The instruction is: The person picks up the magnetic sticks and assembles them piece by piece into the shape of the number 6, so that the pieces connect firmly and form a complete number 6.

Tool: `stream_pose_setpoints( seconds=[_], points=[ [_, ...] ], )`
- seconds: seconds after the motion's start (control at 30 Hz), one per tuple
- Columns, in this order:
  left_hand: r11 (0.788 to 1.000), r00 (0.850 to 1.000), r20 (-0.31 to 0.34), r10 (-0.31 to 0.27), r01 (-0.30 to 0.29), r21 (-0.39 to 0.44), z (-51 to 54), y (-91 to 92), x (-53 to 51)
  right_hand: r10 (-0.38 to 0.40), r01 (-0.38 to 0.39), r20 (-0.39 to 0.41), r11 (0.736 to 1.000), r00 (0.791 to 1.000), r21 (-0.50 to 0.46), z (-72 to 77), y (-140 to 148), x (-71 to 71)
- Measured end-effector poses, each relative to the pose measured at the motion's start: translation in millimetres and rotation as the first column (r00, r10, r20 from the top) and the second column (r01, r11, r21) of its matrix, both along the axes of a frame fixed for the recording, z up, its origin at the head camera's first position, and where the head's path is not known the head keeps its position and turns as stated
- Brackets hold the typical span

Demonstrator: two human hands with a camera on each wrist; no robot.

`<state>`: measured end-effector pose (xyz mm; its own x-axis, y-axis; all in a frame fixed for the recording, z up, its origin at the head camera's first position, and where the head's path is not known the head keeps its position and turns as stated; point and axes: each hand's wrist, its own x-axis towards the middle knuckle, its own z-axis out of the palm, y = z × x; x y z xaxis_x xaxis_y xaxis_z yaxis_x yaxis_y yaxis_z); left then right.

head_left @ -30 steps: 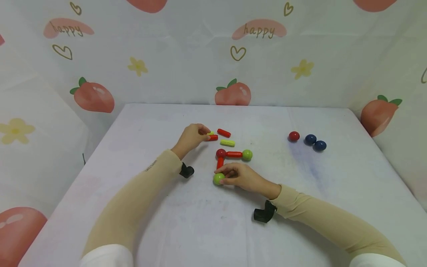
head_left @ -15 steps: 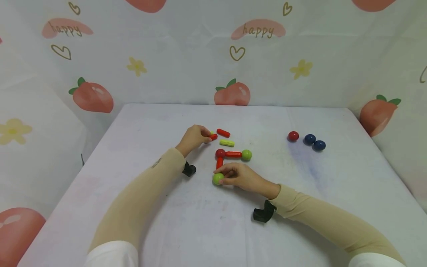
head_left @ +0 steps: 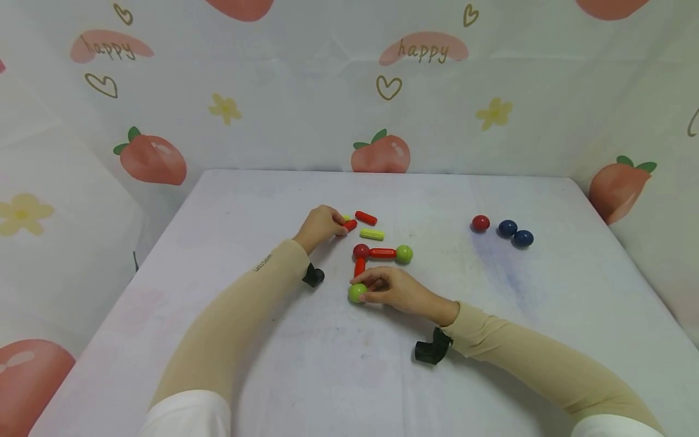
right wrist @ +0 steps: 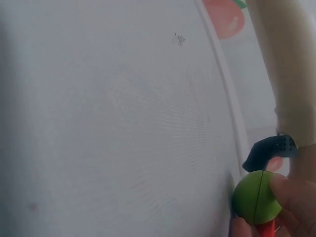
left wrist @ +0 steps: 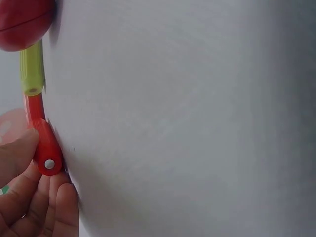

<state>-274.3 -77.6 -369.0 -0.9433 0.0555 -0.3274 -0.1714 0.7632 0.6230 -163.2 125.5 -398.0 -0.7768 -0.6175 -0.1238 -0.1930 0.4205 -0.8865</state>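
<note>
My left hand (head_left: 321, 228) pinches a red magnetic rod (head_left: 350, 225) between thumb and fingers. In the left wrist view, a silvery dot shows on the near end of this red rod (left wrist: 48, 148). With thumb and fingertips, my right hand (head_left: 403, 291) holds a green ball (head_left: 357, 293) on the table. That ball ends an L-shaped piece: a red rod (head_left: 360, 267) leads up to a dark red ball (head_left: 361, 251), and another red rod (head_left: 383, 253) runs right to a second green ball (head_left: 404, 254). The right wrist view shows the held green ball (right wrist: 256, 197) touching red below.
Behind the L-shape lie a loose yellow-green rod (head_left: 372, 234) and a red rod (head_left: 366, 218). Another yellow-green piece (head_left: 346, 218) is mostly hidden by the left fingers. At the right rest a red ball (head_left: 480, 223) and two dark blue balls (head_left: 508, 228).
My left hand has shifted slightly right, and the red rod at its fingertips has turned to a slant. My right hand and the L-shaped piece stay put.
</note>
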Motion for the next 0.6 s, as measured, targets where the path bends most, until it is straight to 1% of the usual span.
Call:
stream_pose_setpoints(
  seconds=[0.13, 0.27, 0.37, 0.47, 0.6],
  points=[
    [1.000, 1.000, 0.005, -0.004, 0.004, 0.006, 0.1, 0.4, 0.7, 0.000, 0.000, -0.003, 1.000, 1.000, 0.005, 0.7, 0.5, 0.1],
    [1.000, 1.000, -0.005, -0.020, 0.020, 0.011, -0.4, -0.3, 2.1, 0.000, 0.001, -0.005, 1.000, 1.000, 0.006, 0.5, 1.0, 0.2],
    [1.000, 1.000, -0.004, -0.021, 0.021, 0.021, 0.7, -1.3, 3.9, 0.000, 0.000, -0.004, 1.000, 1.000, 0.003, -0.2, 1.0, -0.1],
    [0.999, 1.000, 0.005, -0.015, 0.015, 0.034, 4.8, -3.1, 7.1, 0.002, -0.002, -0.002, 1.000, 1.000, 0.000, -1.2, 0.6, -0.8],
    [0.998, 1.000, -0.001, -0.021, 0.021, 0.066, 13.0, -6.6, 12.3, 0.001, -0.001, 0.003, 1.000, 1.000, 0.000, -1.6, 0.2, -1.0]
  ],
)
